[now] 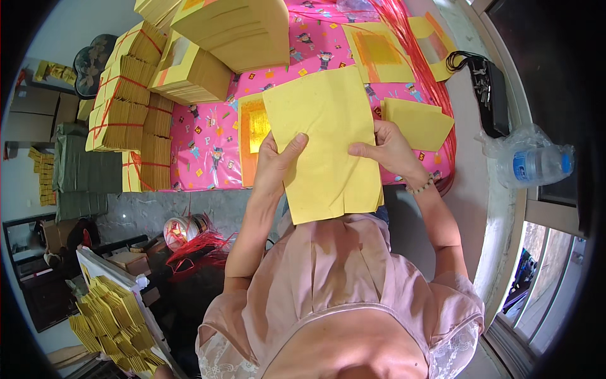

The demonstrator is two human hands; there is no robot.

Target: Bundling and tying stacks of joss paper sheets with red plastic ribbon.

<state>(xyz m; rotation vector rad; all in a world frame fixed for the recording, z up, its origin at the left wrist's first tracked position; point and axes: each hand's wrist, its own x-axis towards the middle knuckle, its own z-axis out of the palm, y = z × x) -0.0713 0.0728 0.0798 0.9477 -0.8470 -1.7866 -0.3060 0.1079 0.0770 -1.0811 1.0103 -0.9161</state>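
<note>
Between my two hands is a stack of yellow paper sheets (325, 145), held up over the near edge of the table. My left hand (281, 161) grips its left side with the thumb on top. On the right side my right hand (388, 148) pinches the same stack, thumb on the face and fingers behind; a bead bracelet circles that wrist. Partly hidden behind the stack lies a sheet with an orange and gold panel (257, 129). Close to my right hand, more plain yellow sheets (416, 123) rest on the table.
A pink patterned cloth (202, 142) covers the table. Bundles of yellow paper tied with red string (120, 95) are piled at the left, beside a tall paper stack (237, 38). Red strands (435, 88) hang along the right edge. A plastic bottle (533, 165) and black bag (486, 95) are beyond.
</note>
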